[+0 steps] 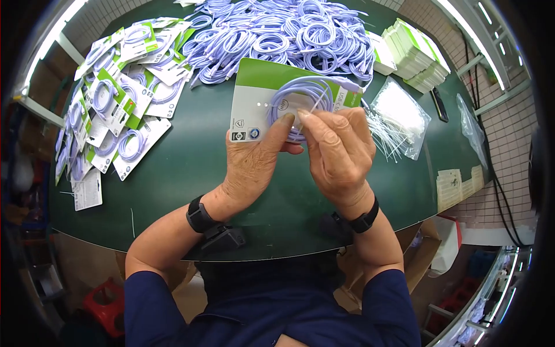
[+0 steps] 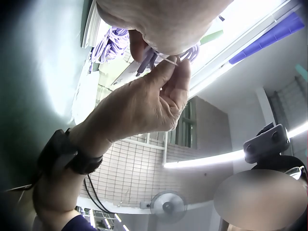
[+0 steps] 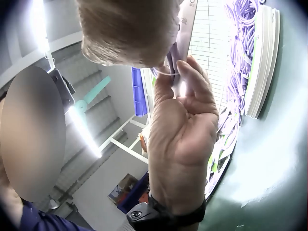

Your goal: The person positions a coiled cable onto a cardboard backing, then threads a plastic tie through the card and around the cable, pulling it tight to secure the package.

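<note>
A green and white backing card (image 1: 245, 95) is raised over the table, tilted toward the head camera. On it lies a coiled lavender USB cable (image 1: 277, 107). My left hand (image 1: 254, 162) grips the card's lower edge, thumb pressed on the coil. Thumb and forefinger of my right hand (image 1: 341, 147) pinch a thin white cable tie (image 1: 316, 104) that crosses the coil. The left wrist view shows the right hand (image 2: 144, 103) at the white tie (image 2: 167, 59). In the right wrist view, the left hand (image 3: 185, 130) has its fingertips around the card and coil.
A large heap of lavender cables (image 1: 272, 43) covers the table's far side. Carded cables (image 1: 130, 147) pile up at the left. At the right are stacked cards (image 1: 410, 52), a bag of white cable ties (image 1: 404, 115), a dark phone-like object (image 1: 439, 104) and paper sheets (image 1: 457, 188).
</note>
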{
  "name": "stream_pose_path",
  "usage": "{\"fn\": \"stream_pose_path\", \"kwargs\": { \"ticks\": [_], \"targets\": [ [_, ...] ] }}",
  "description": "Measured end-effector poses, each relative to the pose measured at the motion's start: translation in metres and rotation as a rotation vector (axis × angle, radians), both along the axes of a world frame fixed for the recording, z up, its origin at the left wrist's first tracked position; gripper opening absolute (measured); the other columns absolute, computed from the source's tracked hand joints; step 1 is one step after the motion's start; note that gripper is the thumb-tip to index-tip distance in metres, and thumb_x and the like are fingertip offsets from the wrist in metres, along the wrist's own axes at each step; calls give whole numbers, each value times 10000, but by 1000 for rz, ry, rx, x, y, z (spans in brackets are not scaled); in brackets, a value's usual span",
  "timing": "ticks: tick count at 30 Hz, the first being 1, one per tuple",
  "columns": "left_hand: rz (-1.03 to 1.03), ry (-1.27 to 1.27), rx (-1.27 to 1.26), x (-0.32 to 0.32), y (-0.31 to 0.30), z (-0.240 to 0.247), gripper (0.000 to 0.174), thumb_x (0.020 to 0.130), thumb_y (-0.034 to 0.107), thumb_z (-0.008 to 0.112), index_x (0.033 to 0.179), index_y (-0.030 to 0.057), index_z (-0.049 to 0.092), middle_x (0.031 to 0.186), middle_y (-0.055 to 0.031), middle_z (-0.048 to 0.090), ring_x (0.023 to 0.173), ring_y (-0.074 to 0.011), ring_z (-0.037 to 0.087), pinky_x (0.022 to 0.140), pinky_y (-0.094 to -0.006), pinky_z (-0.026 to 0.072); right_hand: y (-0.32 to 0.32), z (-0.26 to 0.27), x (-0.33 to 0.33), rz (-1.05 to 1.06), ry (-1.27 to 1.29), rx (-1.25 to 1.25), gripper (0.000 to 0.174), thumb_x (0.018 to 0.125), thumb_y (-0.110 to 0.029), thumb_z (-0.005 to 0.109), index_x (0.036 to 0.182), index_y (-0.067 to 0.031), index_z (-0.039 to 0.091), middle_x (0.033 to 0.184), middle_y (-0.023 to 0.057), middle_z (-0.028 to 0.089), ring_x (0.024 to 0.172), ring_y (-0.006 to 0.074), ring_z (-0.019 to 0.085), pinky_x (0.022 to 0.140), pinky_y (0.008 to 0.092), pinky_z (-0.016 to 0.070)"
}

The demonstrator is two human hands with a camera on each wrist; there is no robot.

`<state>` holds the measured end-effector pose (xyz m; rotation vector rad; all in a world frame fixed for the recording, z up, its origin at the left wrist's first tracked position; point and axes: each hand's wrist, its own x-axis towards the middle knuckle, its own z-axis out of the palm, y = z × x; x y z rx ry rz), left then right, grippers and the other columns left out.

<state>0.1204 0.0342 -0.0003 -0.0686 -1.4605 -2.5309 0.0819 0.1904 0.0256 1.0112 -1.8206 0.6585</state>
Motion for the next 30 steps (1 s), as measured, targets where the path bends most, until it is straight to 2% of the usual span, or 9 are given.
{"fn": "stream_pose_path", "kwargs": {
  "ticks": [4,11,15,30],
  "targets": [
    [-12,-6,-17,3,1,-2,243,1015,107,710,1214,-27,669,1029,-99,744,803,-148,733,685,-279,640,6,-3,4,55,-21,47,419,718,73,851,1109,-63,782,942,68,727,734,214,597,631,309,514],
    [75,71,44,5,2,16,258,990,80,728,1213,-26,655,1063,-100,731,854,-150,730,685,-280,637,10,0,16,199,-39,39,455,703,70,862,1104,-139,803,1024,30,735,798,199,651,630,307,519],
    [45,30,102,7,0,22,265,991,72,724,1224,-30,649,1087,-105,726,873,-145,726,672,-280,634,15,0,13,181,91,81,436,705,-40,851,1130,-116,794,1102,21,736,864,176,679,662,298,487],
    [23,39,78,8,-1,23,258,998,73,711,1221,-40,645,1059,-108,729,839,-143,725,642,-279,627,13,-3,12,200,39,-45,408,685,-4,873,1069,-113,791,1054,42,770,791,183,644,630,294,479]
  ]
}}
